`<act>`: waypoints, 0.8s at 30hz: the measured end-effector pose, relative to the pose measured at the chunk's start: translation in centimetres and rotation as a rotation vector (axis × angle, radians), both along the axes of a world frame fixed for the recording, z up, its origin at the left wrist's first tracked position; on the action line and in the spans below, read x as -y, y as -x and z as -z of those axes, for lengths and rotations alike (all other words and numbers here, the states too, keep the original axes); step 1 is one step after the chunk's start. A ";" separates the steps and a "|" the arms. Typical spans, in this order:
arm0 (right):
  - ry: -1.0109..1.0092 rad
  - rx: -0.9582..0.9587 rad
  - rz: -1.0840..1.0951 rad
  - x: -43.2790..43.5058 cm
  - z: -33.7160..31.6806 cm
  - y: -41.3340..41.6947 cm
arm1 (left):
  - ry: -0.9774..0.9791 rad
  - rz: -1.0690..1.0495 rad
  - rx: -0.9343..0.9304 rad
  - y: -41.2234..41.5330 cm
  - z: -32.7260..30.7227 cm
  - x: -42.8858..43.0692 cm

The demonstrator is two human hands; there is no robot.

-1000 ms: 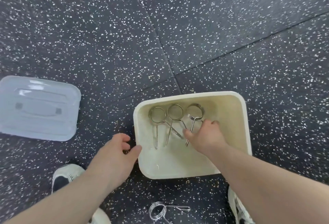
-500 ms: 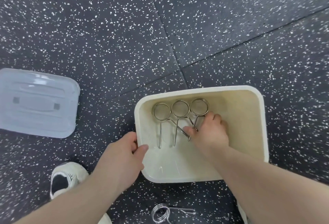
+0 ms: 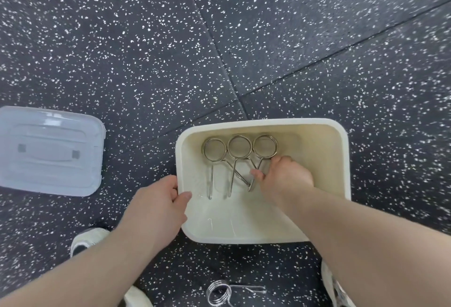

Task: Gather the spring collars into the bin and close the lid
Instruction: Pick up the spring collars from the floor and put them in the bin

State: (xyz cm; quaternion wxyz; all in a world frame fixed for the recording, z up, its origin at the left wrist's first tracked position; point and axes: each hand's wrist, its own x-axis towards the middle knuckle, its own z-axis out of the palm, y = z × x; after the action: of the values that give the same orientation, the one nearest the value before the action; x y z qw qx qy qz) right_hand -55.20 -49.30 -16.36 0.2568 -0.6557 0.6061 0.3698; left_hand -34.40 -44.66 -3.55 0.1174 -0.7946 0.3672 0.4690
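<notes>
Inside the bin, the right hand pinches the rightmost spring collar; the left hand has its fingers clamped on the bin's left rim.

no readable text, labels or numbers anywhere

three collars in bin, lid left
</notes>
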 end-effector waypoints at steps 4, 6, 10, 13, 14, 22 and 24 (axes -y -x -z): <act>-0.074 0.037 0.053 1.0 -3.1 -0.6 | -0.071 0.135 -0.010 -0.1 -1.4 0.8; -0.035 0.100 -0.002 0.5 -5.1 -1.2 | -0.058 0.165 -0.012 -0.2 -2.6 1.2; -0.025 0.170 -0.078 -0.5 -8.7 -2.8 | 0.007 0.208 0.009 -1.0 -5.1 2.0; -0.063 0.145 -0.049 -0.7 -11.4 -4.2 | 0.057 0.269 -0.042 -2.5 -6.9 3.0; -0.077 0.131 -0.048 -0.8 -12.4 -4.7 | 0.078 0.281 -0.065 -3.2 -7.4 3.3; -0.018 0.145 0.214 -3.9 -22.6 -8.6 | 0.183 0.475 -0.117 -9.7 -13.7 4.4; 0.011 0.164 0.279 -5.4 -25.0 -9.6 | 0.180 0.543 -0.135 -10.5 -15.3 4.0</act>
State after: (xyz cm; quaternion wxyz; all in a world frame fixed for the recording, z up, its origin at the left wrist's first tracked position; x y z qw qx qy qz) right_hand -45.62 -43.88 8.61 0.3508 -0.5947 0.6701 0.2726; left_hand -23.89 -48.68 11.78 0.1431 -0.6416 0.6134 0.4378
